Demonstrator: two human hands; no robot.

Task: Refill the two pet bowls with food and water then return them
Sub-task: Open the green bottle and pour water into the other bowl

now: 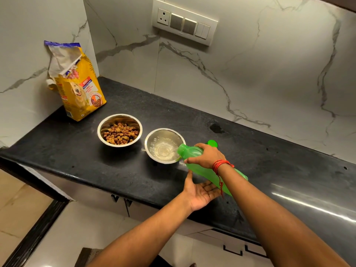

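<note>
Fingers of my right hand curl over the top of the bottle. My thumb hooks the near side, so that hand grips it. My left hand lies palm up under the bottle, fingers straight. I think it props the bottle from below, but I cannot tell if it really touches.

The bottle lies nearly flat. Its long way runs from its bottom end, by my right arm, up and left to its mouth. The mouth sits right over the near right rim of the water bowl. So the bowl is just left of my fingers, and the right hand is the closer one. I'd say the pour now depends on how far I tip the bottle.

Water runs into that bowl and covers its bottom. It looks only partly full. The food bowl, just beside it on the left, holds brown kibble. Behind it the open bag stands by the wall. A green cap sits on the counter just behind my right hand.

Food looks done, and the bowls are not yet put back.
</note>
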